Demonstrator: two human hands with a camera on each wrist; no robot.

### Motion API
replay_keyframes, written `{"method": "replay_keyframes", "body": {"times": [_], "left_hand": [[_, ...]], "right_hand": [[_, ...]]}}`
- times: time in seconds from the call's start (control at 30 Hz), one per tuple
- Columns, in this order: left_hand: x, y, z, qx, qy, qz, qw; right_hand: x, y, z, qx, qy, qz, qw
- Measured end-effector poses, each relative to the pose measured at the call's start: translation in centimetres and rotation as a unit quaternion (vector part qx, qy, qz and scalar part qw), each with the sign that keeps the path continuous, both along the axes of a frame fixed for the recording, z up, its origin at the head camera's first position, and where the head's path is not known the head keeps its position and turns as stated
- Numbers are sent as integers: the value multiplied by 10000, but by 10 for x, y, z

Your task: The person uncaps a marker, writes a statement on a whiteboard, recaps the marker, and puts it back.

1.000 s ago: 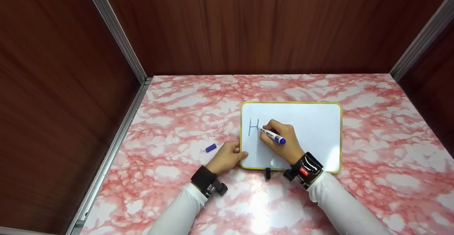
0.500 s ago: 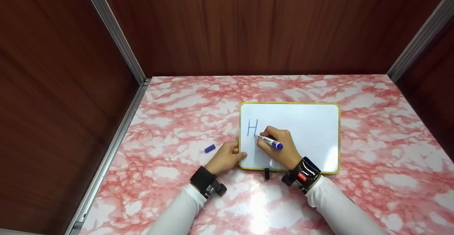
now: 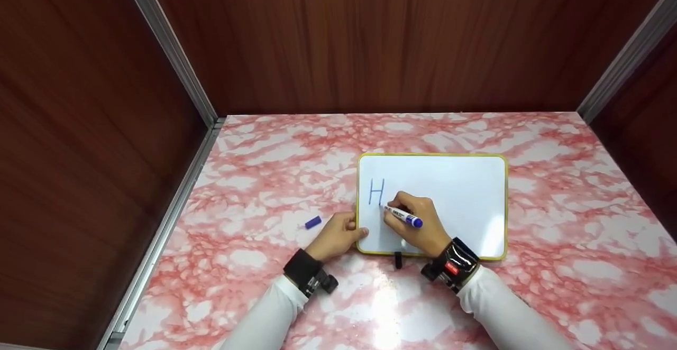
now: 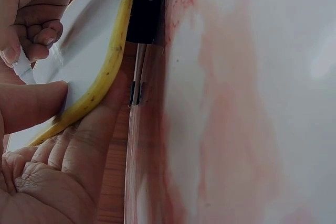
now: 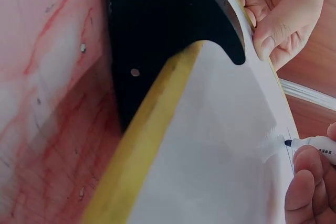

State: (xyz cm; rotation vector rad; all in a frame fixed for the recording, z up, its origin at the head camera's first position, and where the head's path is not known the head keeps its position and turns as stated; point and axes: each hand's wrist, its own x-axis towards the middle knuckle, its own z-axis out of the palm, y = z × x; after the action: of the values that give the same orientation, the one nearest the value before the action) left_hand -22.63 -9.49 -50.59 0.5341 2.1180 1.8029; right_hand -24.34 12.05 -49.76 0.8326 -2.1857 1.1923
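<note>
A small whiteboard (image 3: 465,196) with a yellow frame is propped on the table. My left hand (image 3: 338,233) grips its left edge near the lower corner; the left wrist view shows the thumb on the white face and the fingers behind the yellow frame (image 4: 107,66). Between the thumb and fingers of my right hand (image 3: 426,223) is a blue-and-white marker (image 3: 403,216), its blue end plug toward the wrist. The marker's dark tip (image 5: 288,142) is at the board, by the foot of the right stroke of a blue letter H (image 3: 376,192).
A blue marker cap (image 3: 312,222) lies on the red-and-white marbled table (image 3: 264,181), left of the board. One black support (image 3: 399,260) sticks out below the board's lower edge. Dark wood panels (image 3: 344,43) with metal trim stand behind and at the sides.
My right hand has brought the marker down from the H's crossbar to the foot of its right stroke, which is now longer. My left hand keeps its grip on the board.
</note>
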Motion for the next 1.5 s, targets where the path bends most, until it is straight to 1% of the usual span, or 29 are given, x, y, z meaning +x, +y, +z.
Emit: {"method": "replay_keyframes", "body": {"times": [0.1,0.2,0.3,0.43,0.57,0.73,0.93,1.17,1.4,1.5], "left_hand": [[0,0,-1,8,5,-6,10000],[0,1,-1,-11,28,3,10000],[0,1,-2,1,-36,15,10000],[1,0,-2,5,-105,57,9999],[1,1,-2,30,-124,73,9999],[1,1,-2,163,-231,52,9996],[1,1,-1,30,-163,56,9998],[1,0,0,66,-186,57,9998],[1,0,0,39,-173,95,9998],[-5,0,-13,9,-140,104,9998]], "right_hand": [[-1,3,1,-213,34,-24,9998],[-2,6,3,-359,108,-177,9991],[-3,8,3,-313,258,-292,9988],[-3,8,2,-218,391,-292,9986],[-3,6,2,-187,344,-304,9988],[-4,6,1,-114,287,-376,9988],[-3,9,0,-107,378,-388,9985],[-4,13,1,-180,458,-443,9978],[-5,16,5,-205,399,-631,9970],[-5,15,7,-242,369,-682,9967]]}}
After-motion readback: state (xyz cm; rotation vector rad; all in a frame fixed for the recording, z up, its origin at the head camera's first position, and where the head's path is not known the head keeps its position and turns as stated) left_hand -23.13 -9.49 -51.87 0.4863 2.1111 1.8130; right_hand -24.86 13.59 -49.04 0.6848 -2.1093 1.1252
